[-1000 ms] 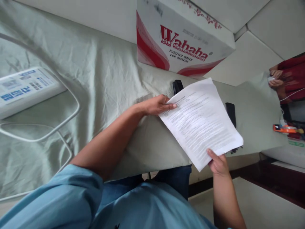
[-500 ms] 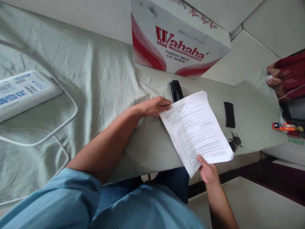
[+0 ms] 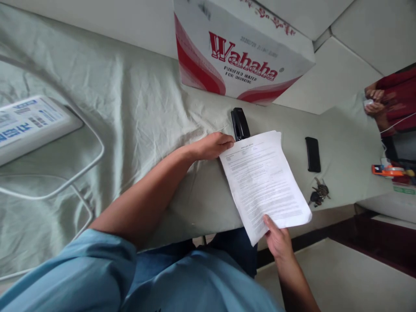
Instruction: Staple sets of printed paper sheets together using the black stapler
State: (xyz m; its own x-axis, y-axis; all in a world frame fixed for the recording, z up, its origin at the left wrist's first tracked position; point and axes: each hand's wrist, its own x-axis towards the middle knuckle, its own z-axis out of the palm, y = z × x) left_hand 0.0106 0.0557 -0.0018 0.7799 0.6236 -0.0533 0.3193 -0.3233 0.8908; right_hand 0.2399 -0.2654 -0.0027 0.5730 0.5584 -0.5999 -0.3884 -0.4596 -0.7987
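Printed paper sheets (image 3: 264, 182), seemingly a thin stack, are held tilted above the table's front edge. My left hand (image 3: 212, 145) is closed on their upper left corner, thumb on top. My right hand (image 3: 279, 237) pinches the lower edge, its thumb on the print and its fingers hidden underneath. Just beyond the top edge of the paper lies a black stapler (image 3: 240, 123), its near end close to or covered by the sheets. I cannot tell whether the paper touches it.
A Wahaha water carton (image 3: 243, 65) stands at the back. Right of the paper lie a black phone (image 3: 313, 154) and keys (image 3: 320, 193). At left sit a white device (image 3: 35, 128) and a white cable (image 3: 100, 151). Another person's hands (image 3: 374, 103) hold a small white object at far right.
The paper's lower end has swung slightly left and toward me with my right hand, showing more of the keys. My left hand keeps its hold on the corner.
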